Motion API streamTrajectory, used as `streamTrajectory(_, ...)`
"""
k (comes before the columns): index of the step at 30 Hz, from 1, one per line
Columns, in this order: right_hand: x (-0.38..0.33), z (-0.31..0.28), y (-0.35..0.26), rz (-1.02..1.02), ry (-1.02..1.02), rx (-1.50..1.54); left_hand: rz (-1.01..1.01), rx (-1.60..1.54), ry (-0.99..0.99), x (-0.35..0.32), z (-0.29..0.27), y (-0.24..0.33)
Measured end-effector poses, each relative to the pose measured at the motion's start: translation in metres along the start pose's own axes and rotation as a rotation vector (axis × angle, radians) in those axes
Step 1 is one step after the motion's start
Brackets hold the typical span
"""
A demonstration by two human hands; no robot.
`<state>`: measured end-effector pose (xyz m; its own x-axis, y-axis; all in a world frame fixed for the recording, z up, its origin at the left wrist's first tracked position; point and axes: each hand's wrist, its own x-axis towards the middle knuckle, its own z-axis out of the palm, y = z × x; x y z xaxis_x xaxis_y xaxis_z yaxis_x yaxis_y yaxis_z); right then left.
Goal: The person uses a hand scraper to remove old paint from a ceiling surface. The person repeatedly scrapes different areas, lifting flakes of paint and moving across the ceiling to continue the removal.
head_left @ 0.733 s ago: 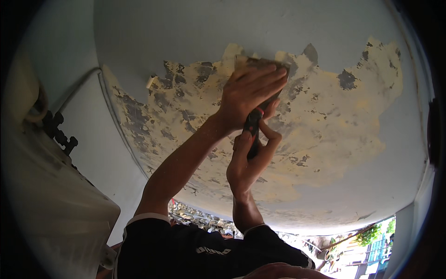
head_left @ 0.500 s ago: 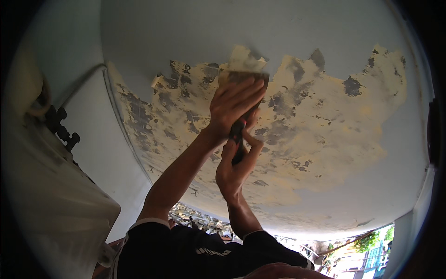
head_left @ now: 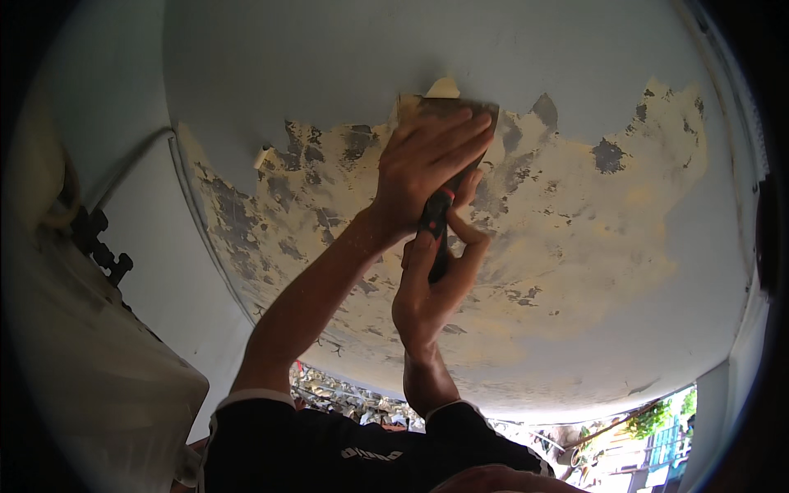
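Overhead, a wide scraper (head_left: 437,215) with a black and red handle lies against a grey painted ceiling (head_left: 345,57). My right hand (head_left: 431,300) is closed round its handle. Stretched flat over the broad blade, my left hand (head_left: 423,164) presses it toward the surface with its fingers extended. A pale flap of paint (head_left: 444,87) stands just beyond the blade's front edge. Around and behind the tool spreads a stripped, cream-coloured patch (head_left: 592,214) with dark grey blotches and a ragged far border. Part of the blade is hidden under my left fingers.
A small curled paint flake (head_left: 262,157) hangs at the patch's left side. Cable or piping (head_left: 136,168) runs along the left wall, near a pale covered bulky object (head_left: 115,370). Rubble (head_left: 345,393) and green plants (head_left: 649,423) show low down, outside.
Both hands and the scraper have moved forward and slightly right across the ceiling. The blade's edge has reached the patch's far border, with a pale flap now ahead of it.
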<state>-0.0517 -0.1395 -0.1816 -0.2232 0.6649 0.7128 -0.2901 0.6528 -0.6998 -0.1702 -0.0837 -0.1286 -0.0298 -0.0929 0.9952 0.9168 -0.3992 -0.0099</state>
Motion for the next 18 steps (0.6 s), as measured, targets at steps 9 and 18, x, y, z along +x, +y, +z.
streamTrajectory(9,0.011,0.008,-0.007,-0.036,0.031,0.069,0.010,0.016,0.021,0.009,-0.001,0.004)
streamTrajectory(18,0.025,0.005,-0.021,-0.067,0.002,0.005,0.026,0.000,0.073,0.026,0.001,-0.002)
